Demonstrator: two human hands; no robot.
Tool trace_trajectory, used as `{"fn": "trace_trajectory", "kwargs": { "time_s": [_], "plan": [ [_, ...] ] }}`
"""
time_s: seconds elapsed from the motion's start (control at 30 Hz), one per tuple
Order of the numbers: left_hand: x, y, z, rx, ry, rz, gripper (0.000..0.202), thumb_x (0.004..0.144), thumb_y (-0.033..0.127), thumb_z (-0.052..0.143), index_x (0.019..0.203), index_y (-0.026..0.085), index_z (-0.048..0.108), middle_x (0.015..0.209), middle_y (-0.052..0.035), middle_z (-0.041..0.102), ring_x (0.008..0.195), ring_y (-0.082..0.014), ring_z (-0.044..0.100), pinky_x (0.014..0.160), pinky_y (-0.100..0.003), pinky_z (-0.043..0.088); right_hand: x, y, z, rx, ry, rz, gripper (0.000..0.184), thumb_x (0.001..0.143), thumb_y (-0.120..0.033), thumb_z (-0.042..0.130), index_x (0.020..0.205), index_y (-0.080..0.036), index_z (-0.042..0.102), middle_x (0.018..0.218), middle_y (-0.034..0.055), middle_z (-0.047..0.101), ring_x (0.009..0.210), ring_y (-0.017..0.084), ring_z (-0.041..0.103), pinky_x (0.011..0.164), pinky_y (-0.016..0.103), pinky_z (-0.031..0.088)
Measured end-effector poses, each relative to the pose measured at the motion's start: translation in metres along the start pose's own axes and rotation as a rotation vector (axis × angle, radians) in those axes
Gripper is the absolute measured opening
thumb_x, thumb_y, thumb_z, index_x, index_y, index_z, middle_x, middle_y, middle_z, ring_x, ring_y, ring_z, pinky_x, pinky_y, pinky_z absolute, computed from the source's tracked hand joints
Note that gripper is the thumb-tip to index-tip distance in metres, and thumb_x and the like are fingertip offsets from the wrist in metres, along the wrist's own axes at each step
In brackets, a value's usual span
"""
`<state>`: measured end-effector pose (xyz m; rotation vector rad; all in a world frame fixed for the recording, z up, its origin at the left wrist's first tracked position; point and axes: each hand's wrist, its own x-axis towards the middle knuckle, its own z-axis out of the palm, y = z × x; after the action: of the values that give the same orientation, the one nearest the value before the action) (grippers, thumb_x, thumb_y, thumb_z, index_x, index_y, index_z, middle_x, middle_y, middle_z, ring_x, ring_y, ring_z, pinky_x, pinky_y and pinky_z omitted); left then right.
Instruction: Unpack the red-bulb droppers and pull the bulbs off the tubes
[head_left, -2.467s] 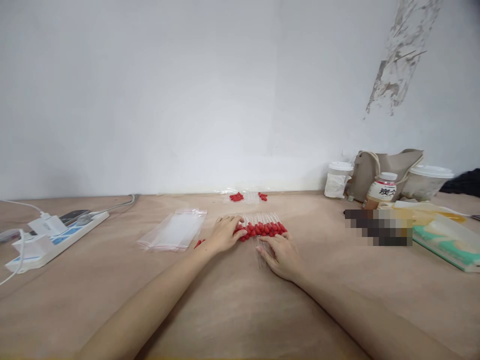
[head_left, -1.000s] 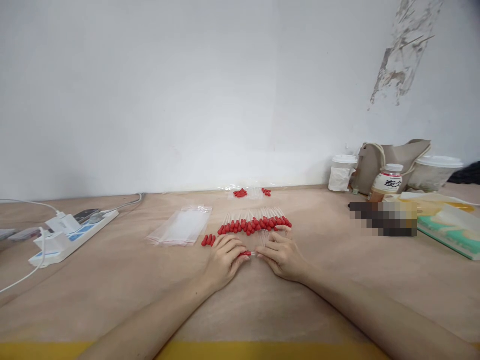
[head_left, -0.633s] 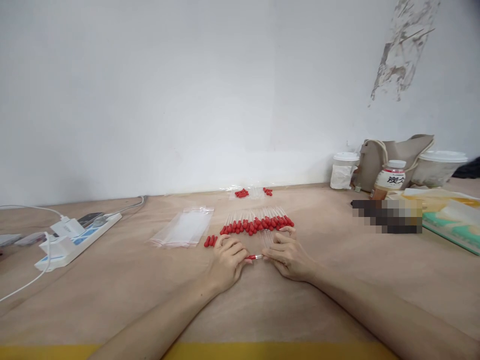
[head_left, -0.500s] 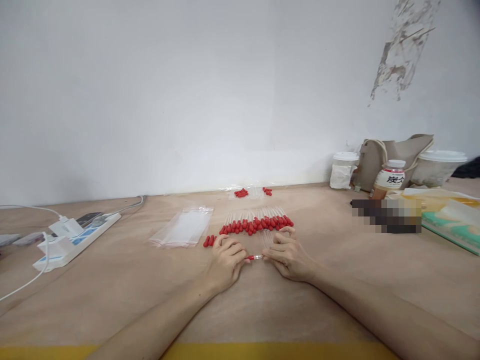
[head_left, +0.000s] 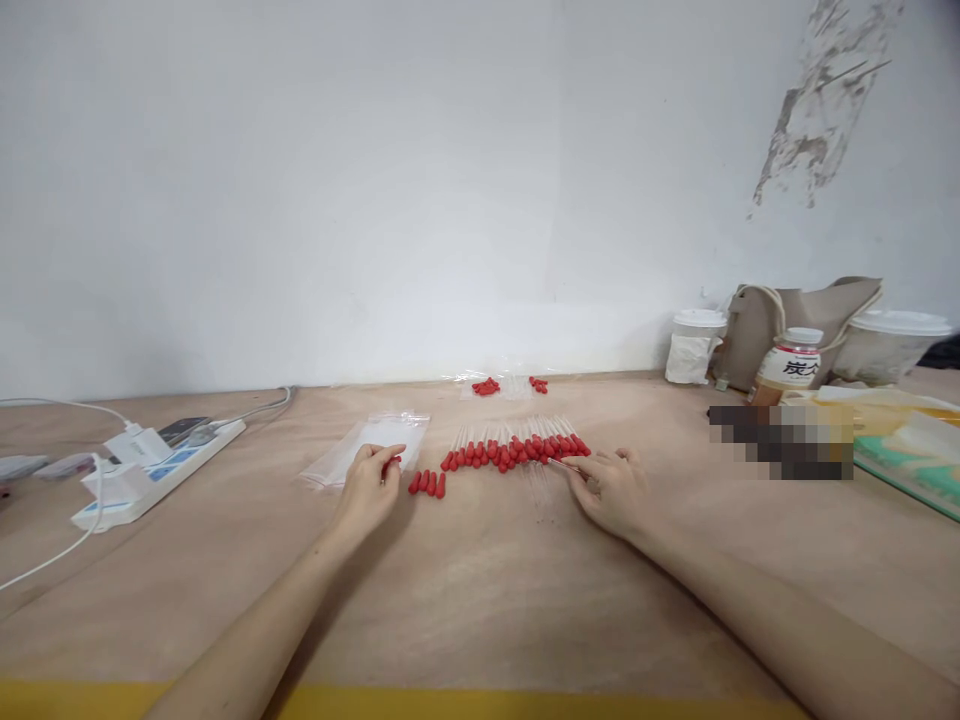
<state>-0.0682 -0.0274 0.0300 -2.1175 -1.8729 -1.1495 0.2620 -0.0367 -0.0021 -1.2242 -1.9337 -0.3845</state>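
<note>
My left hand [head_left: 369, 482] pinches a small red rubber bulb [head_left: 390, 463] just left of three loose red bulbs [head_left: 427, 483] lying on the brown table. My right hand [head_left: 611, 485] holds a thin clear dropper tube [head_left: 561, 466] between thumb and fingers, its tip pointing left. Between and behind the hands lies a row of several clear droppers with red bulbs [head_left: 517, 450]. A few bare clear tubes [head_left: 540, 485] lie in front of that row.
A stack of clear zip bags [head_left: 360, 448] lies beyond my left hand. Another bag with red bulbs [head_left: 510, 385] sits by the wall. A power strip with chargers [head_left: 150, 470] is at the left. Cups [head_left: 694, 345], a bottle [head_left: 787, 365], a tote bag [head_left: 795, 320] and a book [head_left: 907, 450] stand at the right.
The hands were together on one dropper and have drawn apart. The left hand went left with the red bulb, the right hand went right with the clear tube.
</note>
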Motion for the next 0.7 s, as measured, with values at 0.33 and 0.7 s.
{"fn": "trace_trajectory", "kwargs": {
  "time_s": [0.33,0.7],
  "plan": [
    [0.001,-0.005,0.013,0.152,-0.092,-0.062,0.031,0.076,0.025,0.046,0.1,0.013,0.061,0.087,-0.0065,0.066,0.081,-0.0196,0.06,0.075,-0.029,0.043,-0.006,-0.01,0.012,-0.112,-0.123,0.003,0.021,0.078,-0.019,0.046,0.085,-0.024,0.065,0.073,0.0005,0.066,0.074,0.015,0.055,0.075,0.032,0.023],
    [-0.001,-0.002,0.012,0.283,-0.208,-0.029,0.034,0.088,0.03,0.03,0.077,0.018,0.061,0.071,-0.006,0.065,0.066,-0.0171,0.058,0.058,-0.025,0.033,-0.003,-0.025,0.008,-0.094,-0.234,-0.027,0.021,0.081,-0.028,0.044,0.086,-0.022,0.063,0.075,0.003,0.061,0.078,0.017,0.05,0.075,0.031,0.026]
  ]
}}
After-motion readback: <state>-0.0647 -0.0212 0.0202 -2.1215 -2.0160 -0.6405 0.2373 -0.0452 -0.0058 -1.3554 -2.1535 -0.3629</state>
